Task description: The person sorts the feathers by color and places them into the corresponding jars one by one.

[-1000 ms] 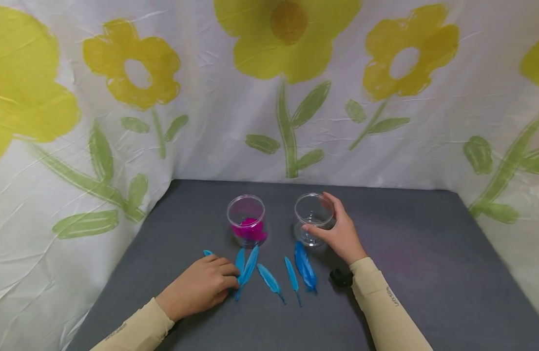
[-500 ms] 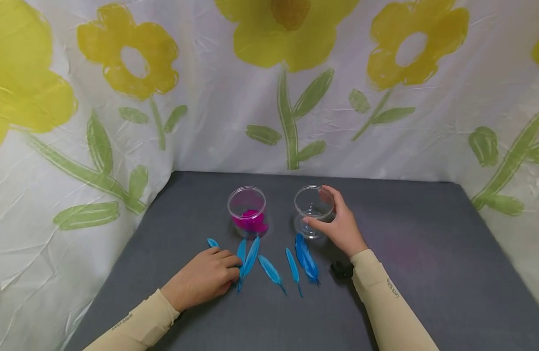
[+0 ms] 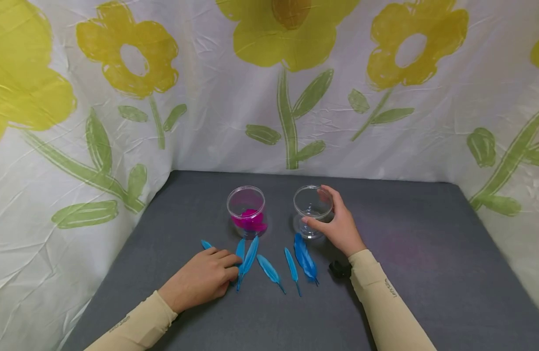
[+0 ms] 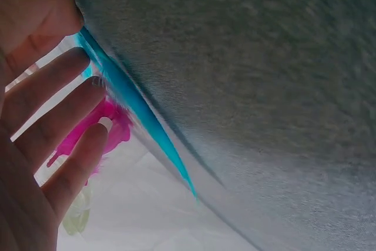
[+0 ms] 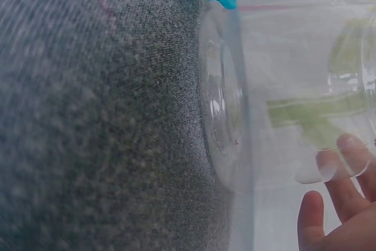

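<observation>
My left hand point(image 3: 202, 279) is low over the table, left of several blue feathers. Its thumb and index finger pinch a blue feather point(image 4: 138, 107) near one end, as the left wrist view shows; the other end point(image 3: 205, 244) pokes out past the knuckles. My right hand point(image 3: 338, 226) grips an upright clear plastic cup point(image 3: 312, 210) from its right side, thumb in front and fingers behind. Nothing shows inside this cup. To its left stands another clear cup point(image 3: 246, 201) with magenta feathers point(image 3: 250, 222) in it.
Between the hands lie more loose feathers: a pair point(image 3: 248, 258), two single ones point(image 3: 269, 270) and a fuller darker blue one point(image 3: 306, 258). A small black object point(image 3: 339, 269) sits by the right wrist. Behind the grey table point(image 3: 269, 321) hangs a flower-printed curtain point(image 3: 208, 126).
The head view has tilted down slightly since the first frame. The tip of the pinched feather has swung a little left within the last half second. The right hand stays on the cup.
</observation>
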Motion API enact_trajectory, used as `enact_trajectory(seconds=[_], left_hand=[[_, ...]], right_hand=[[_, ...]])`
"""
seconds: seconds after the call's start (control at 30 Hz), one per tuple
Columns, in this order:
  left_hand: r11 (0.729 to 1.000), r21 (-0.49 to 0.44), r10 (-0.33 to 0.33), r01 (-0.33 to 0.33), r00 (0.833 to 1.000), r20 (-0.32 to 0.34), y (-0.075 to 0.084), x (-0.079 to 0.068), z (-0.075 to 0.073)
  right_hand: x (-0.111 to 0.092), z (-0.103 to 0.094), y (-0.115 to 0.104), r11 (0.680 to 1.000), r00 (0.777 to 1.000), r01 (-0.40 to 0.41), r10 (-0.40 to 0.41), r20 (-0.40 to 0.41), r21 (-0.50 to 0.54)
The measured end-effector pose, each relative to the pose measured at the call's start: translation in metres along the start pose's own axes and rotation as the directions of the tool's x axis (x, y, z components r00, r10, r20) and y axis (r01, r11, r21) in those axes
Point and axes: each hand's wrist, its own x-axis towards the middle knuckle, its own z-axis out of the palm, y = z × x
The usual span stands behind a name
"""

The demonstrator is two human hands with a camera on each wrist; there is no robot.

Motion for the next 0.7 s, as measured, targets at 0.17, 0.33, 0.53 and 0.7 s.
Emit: enact_trajectory(seconds=[0.17,0.33,0.53,0.7], left_hand=[[0.998,-0.053,-0.018,0.017,0.999,-0.026,0.001,0.005,-0.004],[0.992,-0.119,-0.032,0.029,0.999,-0.030,0.004,0.016,-0.014],[0.963,-0.266,-0.054,0.046,0.998,-0.024,0.007,0.044,-0.029],[0.909,-0.404,-0.092,0.100,0.995,0.039,0.010,0.071,-0.038]], right_hand=[[0.000,0.002,0.003,1.000,1.000,0.006,-0.006,-0.005,0.003],[-0.002,0.004,0.004,1.000,1.000,0.001,-0.002,0.002,0.015],[-0.001,0.003,0.003,1.000,1.000,0.013,-0.013,-0.006,0.024],[-0.001,0.003,0.004,1.000,1.000,0.008,-0.008,-0.008,0.019]])
